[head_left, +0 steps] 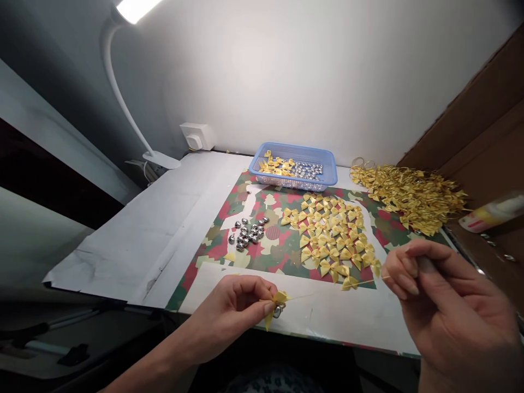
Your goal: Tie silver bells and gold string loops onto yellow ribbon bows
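Note:
My left hand [229,314] pinches a yellow ribbon bow [280,297] between thumb and forefinger, over the front edge of the table. A silver jingle bell [278,311] hangs against the bow at the fingertips. Off to the right, my right hand [446,297] is closed in a pinch on a thin yellow cord [366,281]. The cord runs leftward toward the held bow, faint in the middle. Between and beyond the hands lie several loose yellow bows [331,237] in rows. Left of them is a small cluster of silver bells [248,234].
A blue plastic basket [295,148] with bows and bells stands at the back. At the right rises a heap of corded yellow bows [417,196], near a white-and-yellow bottle [491,213]. A lamp [123,98] stands back left. A camouflage-patterned mat [282,259] covers the table's middle.

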`<act>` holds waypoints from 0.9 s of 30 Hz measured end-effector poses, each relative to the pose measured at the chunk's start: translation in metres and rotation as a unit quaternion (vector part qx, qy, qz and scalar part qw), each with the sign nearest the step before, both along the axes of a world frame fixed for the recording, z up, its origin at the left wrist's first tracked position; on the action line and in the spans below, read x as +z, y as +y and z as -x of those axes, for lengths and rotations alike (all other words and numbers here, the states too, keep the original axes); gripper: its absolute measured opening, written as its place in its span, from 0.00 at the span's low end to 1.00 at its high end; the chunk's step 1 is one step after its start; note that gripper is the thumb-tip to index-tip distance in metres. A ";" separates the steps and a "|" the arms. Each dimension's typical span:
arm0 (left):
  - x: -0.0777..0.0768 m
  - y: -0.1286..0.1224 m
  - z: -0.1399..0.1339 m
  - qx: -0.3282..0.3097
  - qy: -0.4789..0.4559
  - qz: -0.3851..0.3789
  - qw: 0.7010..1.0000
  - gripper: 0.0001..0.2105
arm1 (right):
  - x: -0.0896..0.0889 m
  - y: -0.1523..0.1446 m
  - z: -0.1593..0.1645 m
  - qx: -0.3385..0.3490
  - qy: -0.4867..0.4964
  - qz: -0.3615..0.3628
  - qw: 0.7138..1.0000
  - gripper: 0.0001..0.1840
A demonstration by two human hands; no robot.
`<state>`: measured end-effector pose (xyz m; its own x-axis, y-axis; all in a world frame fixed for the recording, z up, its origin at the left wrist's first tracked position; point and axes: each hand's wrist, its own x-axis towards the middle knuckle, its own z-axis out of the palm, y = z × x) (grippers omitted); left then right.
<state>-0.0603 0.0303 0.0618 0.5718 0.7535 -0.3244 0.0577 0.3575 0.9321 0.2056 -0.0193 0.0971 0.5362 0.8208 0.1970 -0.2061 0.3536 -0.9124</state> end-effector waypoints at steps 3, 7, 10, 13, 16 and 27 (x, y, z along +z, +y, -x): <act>0.003 0.000 -0.001 0.005 -0.010 0.008 1.000 0.09 | 0.001 -0.002 -0.005 -0.026 -0.004 0.008 1.000 0.03; 0.007 -0.002 -0.002 0.007 -0.025 0.025 0.999 0.10 | -0.002 -0.005 -0.011 -0.041 0.001 0.002 0.999 0.07; 0.010 -0.004 -0.002 0.011 -0.034 0.038 0.999 0.09 | -0.004 -0.004 -0.015 -0.052 0.013 0.003 0.999 0.08; 0.016 -0.008 -0.004 0.011 -0.048 0.073 0.996 0.07 | -0.004 -0.003 -0.019 -0.052 0.046 0.014 0.998 0.07; 0.023 -0.012 -0.009 0.016 -0.048 0.099 0.994 0.07 | -0.003 -0.002 -0.021 -0.052 0.066 0.021 0.996 0.06; 0.029 -0.019 -0.014 0.042 -0.029 0.129 0.990 0.11 | -0.007 -0.003 -0.024 -0.043 0.062 0.044 0.996 0.05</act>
